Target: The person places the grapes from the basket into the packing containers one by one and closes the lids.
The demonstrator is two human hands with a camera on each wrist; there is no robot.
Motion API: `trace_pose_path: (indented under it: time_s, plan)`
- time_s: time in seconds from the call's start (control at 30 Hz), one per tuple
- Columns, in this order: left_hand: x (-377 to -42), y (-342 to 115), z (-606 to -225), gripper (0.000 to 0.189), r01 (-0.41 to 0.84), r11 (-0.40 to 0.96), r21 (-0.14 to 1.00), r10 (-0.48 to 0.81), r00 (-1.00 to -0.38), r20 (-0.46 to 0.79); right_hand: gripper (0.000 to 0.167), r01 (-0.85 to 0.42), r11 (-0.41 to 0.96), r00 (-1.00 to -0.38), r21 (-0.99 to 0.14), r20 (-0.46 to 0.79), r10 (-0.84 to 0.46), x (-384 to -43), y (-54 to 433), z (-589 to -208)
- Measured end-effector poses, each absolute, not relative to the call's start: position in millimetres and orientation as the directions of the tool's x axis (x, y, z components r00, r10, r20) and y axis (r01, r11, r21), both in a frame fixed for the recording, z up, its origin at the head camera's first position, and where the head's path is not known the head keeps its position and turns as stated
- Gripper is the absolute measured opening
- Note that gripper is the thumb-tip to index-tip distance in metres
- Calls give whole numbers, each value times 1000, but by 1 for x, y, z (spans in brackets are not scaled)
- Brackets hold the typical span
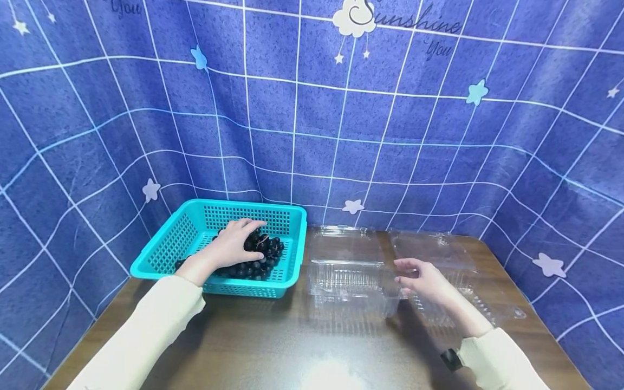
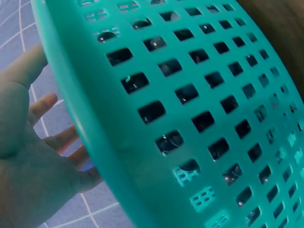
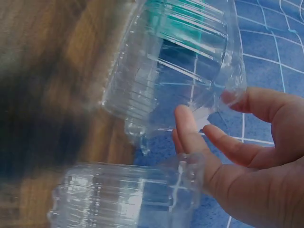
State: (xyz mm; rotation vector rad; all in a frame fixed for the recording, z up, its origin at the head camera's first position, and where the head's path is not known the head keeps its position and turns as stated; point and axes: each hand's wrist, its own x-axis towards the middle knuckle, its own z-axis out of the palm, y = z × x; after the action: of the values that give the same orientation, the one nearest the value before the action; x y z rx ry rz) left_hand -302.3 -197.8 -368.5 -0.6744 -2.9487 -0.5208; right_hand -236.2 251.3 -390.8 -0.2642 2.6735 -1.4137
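A bunch of dark grapes (image 1: 265, 265) lies in a turquoise plastic basket (image 1: 292, 265) at the left of the table. Over the grapes is my left hand (image 1: 233, 244), fingers spread; the left wrist view shows the hand (image 2: 42, 156) beyond the basket rim (image 2: 76, 109), with grapes dark behind the holes. My right hand (image 1: 426, 281) is at the right edge of a clear plastic box (image 1: 346, 279), thumb and fingers apart. In the right wrist view its fingertips overlap the clear box (image 3: 185, 61); whether they touch it I cannot tell.
A second clear box (image 1: 448, 303) with its raised lid (image 1: 431, 249) stands to the right, partly behind my right forearm. The first box's lid (image 1: 346, 244) lies back toward the blue curtain (image 1: 317, 151). Beneath everything is a brown wooden table (image 1: 253, 346).
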Motion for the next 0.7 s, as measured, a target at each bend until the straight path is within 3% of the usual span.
trace_pose_path:
  time_s: [0.27, 0.7]
  plan:
    - [-311, -208, -374, 83, 384, 869, 312, 370, -923, 103, 51, -151, 559, -967, -816, 5, -255, -228, 254, -401]
    - [-317, -219, -383, 81, 402, 868, 290, 390, -915, 101, 66, -52, 442, -970, -896, -60, -237, -218, 254, -417]
